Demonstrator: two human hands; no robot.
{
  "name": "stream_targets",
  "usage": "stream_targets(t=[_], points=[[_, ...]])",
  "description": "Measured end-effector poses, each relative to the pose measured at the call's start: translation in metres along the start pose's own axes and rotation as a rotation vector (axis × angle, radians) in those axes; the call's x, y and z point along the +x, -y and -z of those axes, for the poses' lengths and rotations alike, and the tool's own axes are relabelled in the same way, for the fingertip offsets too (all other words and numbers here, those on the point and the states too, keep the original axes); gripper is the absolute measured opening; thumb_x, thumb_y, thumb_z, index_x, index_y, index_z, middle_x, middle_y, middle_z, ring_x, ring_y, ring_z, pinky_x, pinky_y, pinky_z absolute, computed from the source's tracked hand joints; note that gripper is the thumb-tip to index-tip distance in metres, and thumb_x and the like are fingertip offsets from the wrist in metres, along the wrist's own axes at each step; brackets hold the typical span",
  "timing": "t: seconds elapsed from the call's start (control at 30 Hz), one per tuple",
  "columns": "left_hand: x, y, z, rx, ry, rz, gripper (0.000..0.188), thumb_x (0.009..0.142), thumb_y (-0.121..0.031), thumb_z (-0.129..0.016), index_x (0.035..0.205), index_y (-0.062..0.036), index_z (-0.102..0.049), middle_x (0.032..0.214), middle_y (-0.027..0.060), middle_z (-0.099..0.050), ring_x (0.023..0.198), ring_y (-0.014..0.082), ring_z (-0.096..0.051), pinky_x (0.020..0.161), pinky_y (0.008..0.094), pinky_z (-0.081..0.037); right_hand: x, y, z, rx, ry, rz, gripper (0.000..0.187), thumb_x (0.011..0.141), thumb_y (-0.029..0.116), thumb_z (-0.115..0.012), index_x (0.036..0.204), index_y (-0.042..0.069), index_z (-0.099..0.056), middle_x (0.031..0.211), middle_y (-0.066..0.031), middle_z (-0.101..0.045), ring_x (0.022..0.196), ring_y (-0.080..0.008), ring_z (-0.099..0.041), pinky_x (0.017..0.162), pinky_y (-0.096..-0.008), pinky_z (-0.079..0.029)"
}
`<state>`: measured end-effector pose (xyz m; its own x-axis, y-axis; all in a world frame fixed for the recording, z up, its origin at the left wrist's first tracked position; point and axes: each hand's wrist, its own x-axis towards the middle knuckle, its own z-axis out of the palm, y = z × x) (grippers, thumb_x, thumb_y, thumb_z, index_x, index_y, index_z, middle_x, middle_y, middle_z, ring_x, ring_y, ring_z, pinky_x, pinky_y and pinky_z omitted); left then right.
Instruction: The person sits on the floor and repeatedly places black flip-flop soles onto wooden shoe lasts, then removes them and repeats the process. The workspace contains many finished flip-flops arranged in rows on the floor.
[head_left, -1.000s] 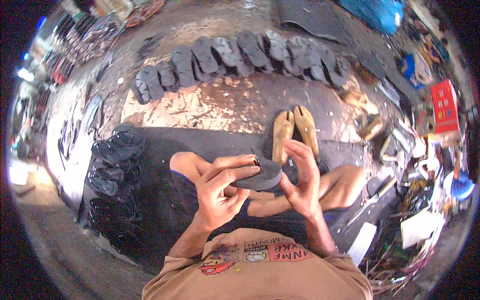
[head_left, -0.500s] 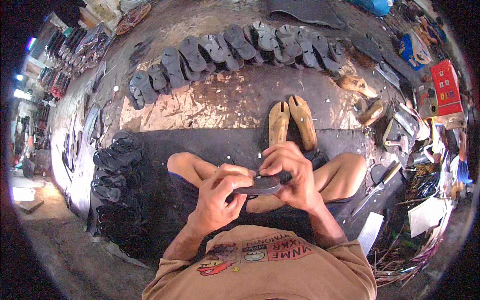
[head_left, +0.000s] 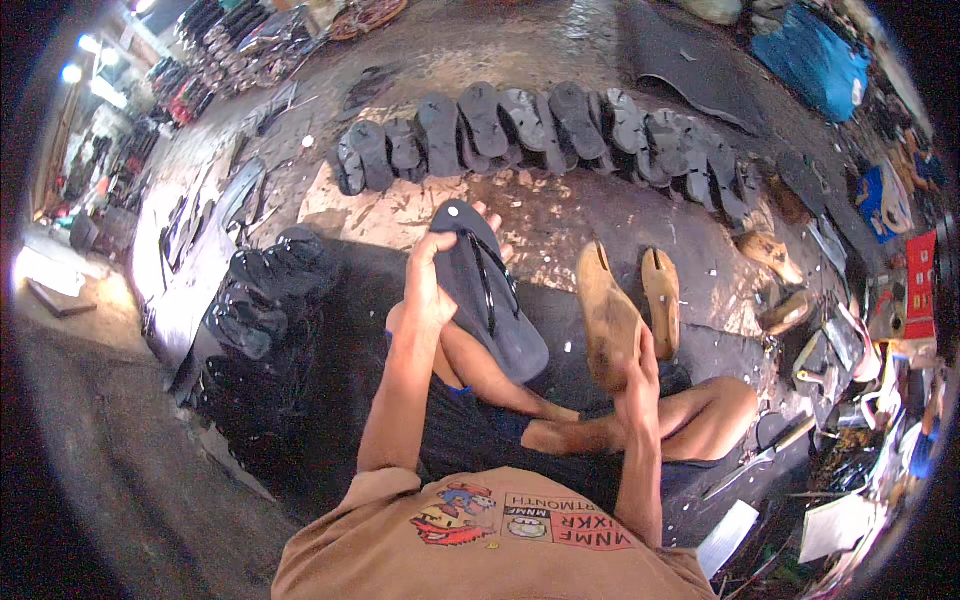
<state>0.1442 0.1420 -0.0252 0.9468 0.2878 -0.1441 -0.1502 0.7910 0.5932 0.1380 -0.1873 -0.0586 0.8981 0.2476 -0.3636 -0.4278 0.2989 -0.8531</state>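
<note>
In my left hand is a black flip-flop, held up by its toe end. My thumb lies on its near edge and fingertips show past the far edge. A thin dark strap runs along its top, and a white round spot marks the toe. My right hand is closed around the heel end of a wooden shoe last, which is lifted and pale brown. A second wooden last, slotted at its tip, stands just right of it.
A row of dark sandal soles leans along the far side. Black sandals are piled at left. To the right lie more wooden lasts, a knife and a red box. My crossed legs are close below my hands.
My hands were together on the dark sandal and have parted. The left has carried the flip-flop up and left. The right has taken hold of one wooden last. The view has shifted.
</note>
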Motion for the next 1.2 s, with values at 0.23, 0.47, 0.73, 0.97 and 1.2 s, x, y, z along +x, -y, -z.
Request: stream_targets(t=[0.23,0.47,0.73,0.97,1.2], points=[[0.008,-0.019,0.000,0.058,-0.116,-0.155,0.054,0.101,-0.008,-0.061,0.151,-0.0227,-0.050,0.146,0.0202,-0.059,0.131,0.0411,-0.063,0.100,0.0664,-0.059,-0.089,0.065,-0.036,-0.967,0.351,0.598,0.072,0.077,0.011,-0.079,0.148,0.007,-0.065,0.144,-0.0275,-0.061,0.129,-0.0438,-0.066,0.107,-0.0482,-0.057],[-0.040,0.031,-0.042,0.016,0.054,0.064,0.057,0.110,-0.037,-0.061,0.161,-0.0208,-0.043,0.149,0.0212,-0.056,0.134,0.0420,-0.061,0.101,0.0607,-0.060,-0.092,0.007,-0.068,-0.371,0.156,0.281,0.067,0.092,0.011,-0.070,0.156,0.000,-0.055,0.150,-0.0235,-0.059,0.139,-0.0360,-0.056,0.121,-0.0471,-0.040],[-0.074,0.055,-0.017,0.109,-0.158,0.170,0.071,0.110,-0.066,-0.046,0.158,-0.0143,-0.045,0.139,0.0146,-0.065,0.128,0.0298,-0.066,0.109,0.0489,-0.057,-0.067,-0.018,-0.078,-0.531,0.135,0.473,0.066,0.093,0.016,-0.076,0.156,0.009,-0.059,0.156,-0.0228,-0.053,0.144,-0.0408,-0.051,0.123,-0.0516,-0.038],[-0.150,0.081,-0.024,0.117,-0.420,0.363,0.055,0.106,-0.055,-0.058,0.138,-0.0107,-0.063,0.122,0.0090,-0.072,0.110,0.0247,-0.072,0.099,0.0438,-0.058,-0.064,-0.023,-0.039,-0.317,0.505,0.221,0.046,0.111,0.030,-0.062,0.151,0.008,-0.062,0.155,-0.0175,-0.054,0.146,-0.0286,-0.050,0.117,-0.0440,-0.044],[-0.168,0.054,-0.052,0.089,-0.304,0.433,0.070,0.102,-0.063,-0.058,0.135,-0.0013,-0.062,0.114,0.0146,-0.074,0.101,0.0263,-0.074,0.093,0.0425,-0.060,-0.068,-0.027,-0.034,-0.299,0.434,-0.122,0.053,0.118,0.043,-0.048,0.109,-0.001,-0.074,0.096,-0.0030,-0.074,0.088,-0.0097,-0.061,0.077,-0.0327,-0.053]])
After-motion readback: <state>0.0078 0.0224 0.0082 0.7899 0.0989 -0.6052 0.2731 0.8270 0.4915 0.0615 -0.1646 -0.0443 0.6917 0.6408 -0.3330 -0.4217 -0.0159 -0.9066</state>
